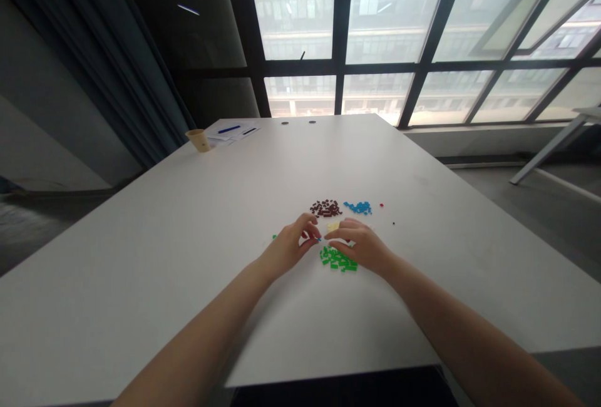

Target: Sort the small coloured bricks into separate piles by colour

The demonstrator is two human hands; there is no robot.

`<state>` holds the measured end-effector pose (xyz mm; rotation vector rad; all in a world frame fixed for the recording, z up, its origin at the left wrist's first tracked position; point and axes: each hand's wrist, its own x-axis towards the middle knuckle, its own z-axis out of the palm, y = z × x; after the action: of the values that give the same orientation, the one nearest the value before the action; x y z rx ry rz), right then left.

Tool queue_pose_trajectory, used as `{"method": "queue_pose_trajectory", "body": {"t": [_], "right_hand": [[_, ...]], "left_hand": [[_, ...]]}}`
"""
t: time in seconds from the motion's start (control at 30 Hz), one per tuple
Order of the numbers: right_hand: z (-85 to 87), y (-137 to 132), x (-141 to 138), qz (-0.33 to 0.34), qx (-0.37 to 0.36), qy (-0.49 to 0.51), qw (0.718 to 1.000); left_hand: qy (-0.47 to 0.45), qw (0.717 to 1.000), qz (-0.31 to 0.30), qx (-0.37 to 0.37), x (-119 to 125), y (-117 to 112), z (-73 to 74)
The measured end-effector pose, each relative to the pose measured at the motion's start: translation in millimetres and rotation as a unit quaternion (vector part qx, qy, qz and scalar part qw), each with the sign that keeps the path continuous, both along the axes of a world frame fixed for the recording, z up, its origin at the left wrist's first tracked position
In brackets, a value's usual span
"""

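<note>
Small plastic bricks lie sorted by colour on a white table (188, 219): a dark brown pile (325, 208), a blue pile (359, 207) and a green pile (338, 259). My left hand (291, 245) pinches a tiny blue piece between thumb and fingertips. My right hand (359, 243) curls over the green pile, fingers closed near a pale yellow piece (333, 226); what it holds is too small to name. The two hands nearly touch.
A lone red brick (381, 205) and a dark speck (393, 223) lie to the right of the piles. A paper cup (200, 139) and papers with pens (232, 130) sit at the far left corner. Large windows stand behind the table.
</note>
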<state>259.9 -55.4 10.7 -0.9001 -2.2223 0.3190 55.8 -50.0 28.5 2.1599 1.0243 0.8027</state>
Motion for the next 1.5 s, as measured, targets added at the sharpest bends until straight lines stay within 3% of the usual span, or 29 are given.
{"method": "queue_pose_trajectory", "body": {"t": [0.3,0.5,0.57,0.67,0.77,0.83,0.93,1.13,1.23,1.37,1.5], "right_hand": [[6.6,-4.1,-6.2,0.012,0.058,-0.062,0.996],[4.4,0.6,-3.3,0.006,0.058,-0.056,0.997],[4.2,7.7,7.8,-0.032,0.029,-0.033,0.999],[0.6,23.6,37.5,-0.167,-0.032,-0.010,0.985],[-9.9,39.0,70.5,-0.335,-0.102,-0.036,0.936],[-18.7,46.0,85.1,-0.407,-0.155,-0.045,0.899],[-28.3,51.8,91.4,-0.429,-0.201,-0.048,0.879],[-30.8,55.9,89.5,-0.414,-0.198,-0.061,0.886],[-30.7,54.5,94.2,-0.431,-0.197,-0.073,0.877],[-28.5,49.8,94.3,-0.428,-0.195,-0.091,0.878],[-19.1,43.9,83.1,-0.413,-0.187,-0.084,0.887]], "left_hand": [[-0.046,0.996,-0.019,-0.074,8.3,-5.1,-0.2],[-0.138,0.971,-0.033,-0.195,10.0,-0.8,-9.4],[-0.151,0.965,-0.024,-0.214,7.8,2.4,-11.4],[-0.151,0.967,0.007,-0.204,1.4,8.2,-11.1],[-0.149,0.970,0.036,-0.188,-7.5,15.0,-8.3],[-0.149,0.972,0.056,-0.175,-14.3,19.9,-6.6],[-0.147,0.973,0.084,-0.158,-25.9,28.4,-5.8],[-0.127,0.967,0.165,-0.147,-48.2,46.5,-8.5],[-0.079,0.967,0.208,-0.128,-60.5,52.4,-8.9],[0.120,0.954,0.253,-0.103,-83.3,56.8,-7.6],[0.255,0.921,0.226,-0.190,-101.2,57.3,-5.0]]}}
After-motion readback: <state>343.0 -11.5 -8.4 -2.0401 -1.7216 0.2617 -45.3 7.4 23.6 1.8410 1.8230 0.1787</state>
